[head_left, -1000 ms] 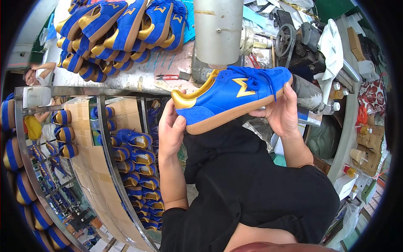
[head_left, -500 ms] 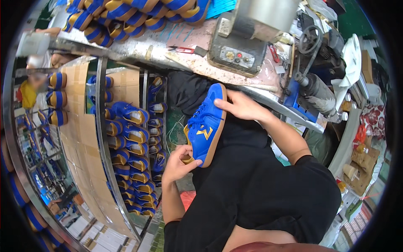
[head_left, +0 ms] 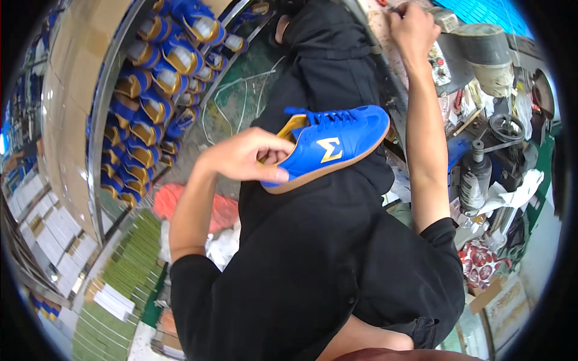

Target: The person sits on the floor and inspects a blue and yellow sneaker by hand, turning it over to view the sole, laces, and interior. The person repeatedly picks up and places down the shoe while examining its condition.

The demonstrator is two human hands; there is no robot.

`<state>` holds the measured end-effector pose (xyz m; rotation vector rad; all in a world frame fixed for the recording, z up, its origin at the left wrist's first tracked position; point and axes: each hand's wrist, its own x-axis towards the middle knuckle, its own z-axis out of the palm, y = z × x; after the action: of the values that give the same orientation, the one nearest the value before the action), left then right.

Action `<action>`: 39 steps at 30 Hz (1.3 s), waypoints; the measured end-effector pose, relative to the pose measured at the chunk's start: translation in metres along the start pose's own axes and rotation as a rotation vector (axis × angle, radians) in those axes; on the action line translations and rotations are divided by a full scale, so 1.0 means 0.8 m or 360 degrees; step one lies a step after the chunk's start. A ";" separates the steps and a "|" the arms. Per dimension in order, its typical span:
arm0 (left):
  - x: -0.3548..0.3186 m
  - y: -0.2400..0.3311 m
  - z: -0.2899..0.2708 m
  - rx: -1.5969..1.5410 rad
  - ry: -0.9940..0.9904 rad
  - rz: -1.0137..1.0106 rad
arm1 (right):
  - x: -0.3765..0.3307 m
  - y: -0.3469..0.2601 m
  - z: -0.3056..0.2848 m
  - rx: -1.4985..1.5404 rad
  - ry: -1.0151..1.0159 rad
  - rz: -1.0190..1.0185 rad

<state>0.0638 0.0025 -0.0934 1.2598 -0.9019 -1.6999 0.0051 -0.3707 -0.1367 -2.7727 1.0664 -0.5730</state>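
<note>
Right hand (head_left: 415, 33) off to bench (head_left: 379, 23), grip unclear (shoe (head_left: 349, 139) in grasp of left hand (head_left: 244, 155))

The left hand (head_left: 244, 157) partly hides a blue shoe (head_left: 334, 145). The right hand (head_left: 415, 31) conceals its palm; a blue sheet (head_left: 486, 13) runs off the top.

The shoe (head_left: 346, 138) is sitting crosswise over the person's legs (head_left: 331, 72), with the left hand (head_left: 247, 155) holding its heel end. Off to the left, a rack (head_left: 108, 96) is holding rows of shoes (head_left: 153, 108), and a plastic bag (head_left: 166, 201) is lying by the left forearm. Front right, the right hand (head_left: 415, 30) is reaching over the bench (head_left: 377, 27); a handwheel (head_left: 507, 129) is standing further right.
</note>
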 end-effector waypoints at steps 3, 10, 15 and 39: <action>0.006 -0.015 -0.004 0.0045 0.0096 0.0146 | -0.005 0.013 -0.004 0.0385 0.0215 0.0054; 0.008 -0.024 -0.003 -0.0145 0.0083 -0.0125 | -0.142 -0.068 -0.130 0.1182 -0.0532 -0.0794; 0.015 -0.013 -0.005 -0.0107 0.0070 -0.0084 | -0.192 -0.092 -0.132 0.1293 -0.0718 -0.1568; 0.012 -0.033 0.011 0.0108 0.0287 0.0210 | -0.192 -0.132 -0.131 0.1110 -0.0826 -0.1906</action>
<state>0.0487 0.0050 -0.1187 1.3443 -0.9195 -1.4394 -0.0742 -0.1867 -0.0619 -2.3567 -0.8259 -0.1758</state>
